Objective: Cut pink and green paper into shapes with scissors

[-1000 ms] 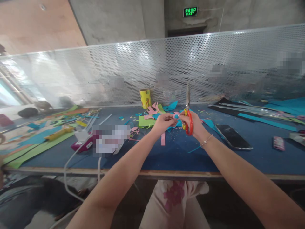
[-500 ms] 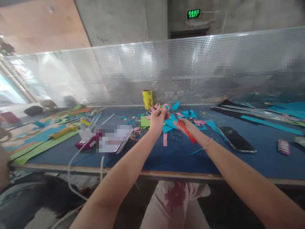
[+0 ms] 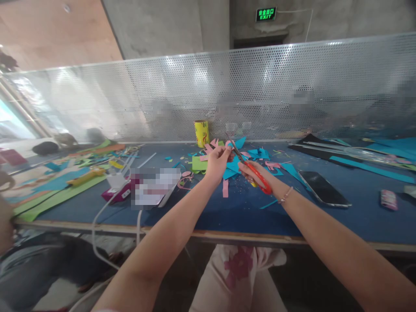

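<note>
My left hand point(image 3: 217, 161) is raised over the blue table point(image 3: 247, 212), pinching a small pink and blue paper piece point(image 3: 228, 144) between its fingertips. My right hand point(image 3: 251, 171) grips red-handled scissors point(image 3: 250, 167), its fingers through the red loops. The metal blades point up and left and meet the paper piece at my left fingertips. Pink, blue and green paper scraps point(image 3: 234, 164) lie on the table under both hands.
A yellow roll point(image 3: 201, 133) stands by the perforated metal screen point(image 3: 227, 95). A black phone point(image 3: 323, 188) lies right of my right arm. White cables point(image 3: 97, 216) and a blurred item are at left, with green and blue paper strips point(image 3: 58, 190). Another person's sleeve shows at far left.
The scissors have swung from blades-upright to slanting up-left toward the paper piece. My left hand rose slightly with the piece, and my right hand dropped lower and rightward.
</note>
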A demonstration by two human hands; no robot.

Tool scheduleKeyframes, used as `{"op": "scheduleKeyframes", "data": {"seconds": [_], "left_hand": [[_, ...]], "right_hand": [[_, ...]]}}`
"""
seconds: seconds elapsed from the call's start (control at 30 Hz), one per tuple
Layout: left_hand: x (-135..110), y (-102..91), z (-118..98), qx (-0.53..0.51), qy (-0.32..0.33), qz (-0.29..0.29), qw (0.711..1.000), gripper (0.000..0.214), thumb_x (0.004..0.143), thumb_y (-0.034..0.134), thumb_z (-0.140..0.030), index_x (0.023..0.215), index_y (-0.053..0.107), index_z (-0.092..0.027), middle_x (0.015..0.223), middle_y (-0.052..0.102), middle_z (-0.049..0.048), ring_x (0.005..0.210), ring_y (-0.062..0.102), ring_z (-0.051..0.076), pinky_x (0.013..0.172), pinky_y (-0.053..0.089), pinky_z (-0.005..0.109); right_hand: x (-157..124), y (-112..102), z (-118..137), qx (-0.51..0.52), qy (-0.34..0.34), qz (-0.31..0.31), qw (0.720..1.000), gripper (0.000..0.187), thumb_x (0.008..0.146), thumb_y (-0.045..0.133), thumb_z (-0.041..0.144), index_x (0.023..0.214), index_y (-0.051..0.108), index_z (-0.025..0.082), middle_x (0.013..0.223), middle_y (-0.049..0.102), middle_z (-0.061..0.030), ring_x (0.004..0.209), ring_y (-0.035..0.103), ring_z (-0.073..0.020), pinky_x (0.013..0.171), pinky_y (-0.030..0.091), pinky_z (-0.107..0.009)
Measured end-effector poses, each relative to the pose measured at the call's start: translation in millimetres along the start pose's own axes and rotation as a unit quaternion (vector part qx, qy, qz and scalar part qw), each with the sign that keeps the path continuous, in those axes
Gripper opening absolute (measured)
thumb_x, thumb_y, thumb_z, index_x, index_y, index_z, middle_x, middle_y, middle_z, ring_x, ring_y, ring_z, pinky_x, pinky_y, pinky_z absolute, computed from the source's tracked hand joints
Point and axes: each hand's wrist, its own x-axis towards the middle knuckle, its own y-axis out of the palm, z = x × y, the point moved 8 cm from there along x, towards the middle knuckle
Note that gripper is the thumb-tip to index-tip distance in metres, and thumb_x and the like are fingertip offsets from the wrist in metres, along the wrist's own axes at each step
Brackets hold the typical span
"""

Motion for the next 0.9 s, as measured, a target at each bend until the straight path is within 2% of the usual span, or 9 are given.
{"op": "scheduleKeyframes", "data": {"seconds": [0.3,0.43,0.57,0.9], "left_hand": [[3,1.4,1,-0.014,-0.016,0.014,1.0,0.025,0.073,0.056,-0.033,0.057,0.046,-0.017,0.05,0.045,-0.0038,0.044,0.04,0.005,0.047,0.035,0.021],[3,3.6,3,-0.031,-0.039,0.026,0.998,0.024,0.073,0.056,-0.029,0.056,0.045,-0.016,0.049,0.045,-0.0039,0.044,0.04,0.005,0.046,0.034,0.021],[3,2.6,3,-0.026,-0.036,0.024,0.999,0.023,0.071,0.058,-0.03,0.058,0.046,-0.016,0.049,0.046,-0.004,0.044,0.041,0.005,0.046,0.033,0.02],[2,1.6,-2,-0.003,-0.009,0.021,1.0,0.025,0.071,0.058,-0.033,0.057,0.047,-0.016,0.048,0.046,-0.004,0.044,0.04,0.004,0.046,0.033,0.019]], "right_hand": [[-2,11,-5,0.126,-0.001,0.096,0.987,0.043,0.069,0.05,0.059,0.064,0.044,0.018,0.047,0.037,0.0067,0.037,0.029,-0.0038,0.037,0.023,-0.02],[0,11,-8,0.141,0.018,0.103,0.984,0.043,0.068,0.051,0.06,0.064,0.045,0.017,0.048,0.039,0.0062,0.037,0.029,-0.0037,0.037,0.023,-0.019],[1,11,-11,0.138,0.022,0.11,0.984,0.044,0.068,0.05,0.061,0.063,0.045,0.017,0.049,0.039,0.0056,0.037,0.03,-0.0038,0.036,0.023,-0.019],[-6,9,4,0.094,0.014,0.075,0.993,0.048,0.061,0.055,0.063,0.061,0.04,0.018,0.045,0.033,0.0074,0.036,0.026,-0.0029,0.036,0.02,-0.019]]}}
